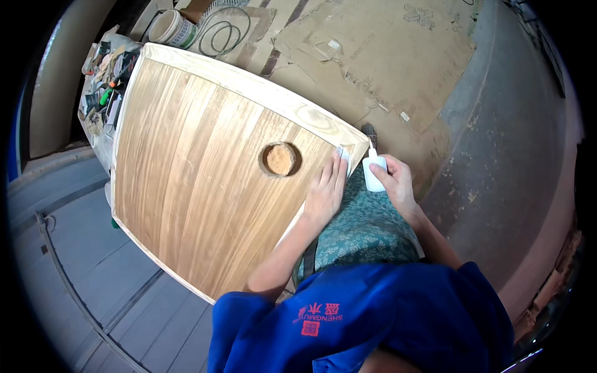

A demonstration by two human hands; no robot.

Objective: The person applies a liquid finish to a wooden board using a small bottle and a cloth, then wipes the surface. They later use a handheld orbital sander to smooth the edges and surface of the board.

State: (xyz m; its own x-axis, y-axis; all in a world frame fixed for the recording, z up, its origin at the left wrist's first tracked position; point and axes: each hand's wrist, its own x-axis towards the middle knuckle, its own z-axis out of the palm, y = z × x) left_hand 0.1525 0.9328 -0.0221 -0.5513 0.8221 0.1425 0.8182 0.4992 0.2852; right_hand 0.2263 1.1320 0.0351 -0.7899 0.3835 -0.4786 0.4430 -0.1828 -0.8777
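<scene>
Pale wooden frame (249, 73) borders the strip-wood panel (199, 137) along its far and left sides; the near side is partly hidden by an arm. Panel lies in front of the person, extending to the left, with one corner beside the thighs. Assembly of the border looks largely done. Attention to that corner appears unfinished, since both hands are there; whether the other joints are complete cannot be told.

Left hand (326, 189): fingers straight and together, tips on a small white pad (341, 151) against the frame near the corner. Whether the pad is also pinched cannot be told. Right hand (398, 184): wrapped around a white squeeze bottle (375, 174), nozzle upward, just beside the corner; contact unclear.

Materials: panel face is brown, flat, with long streaked grain running in parallel bands. Frame is lighter, with curved grain figures near the corner. Bottle is smooth, rounded, apparently plastic. On the panel stands a round container (263, 163), dark-walled, holding tan, crumbly matter (280, 159), possibly sawdust. Beyond: creased brown sheeting (379, 56) on the floor, a white bucket (180, 33), a looped dark hose or cable (238, 38).
</scene>
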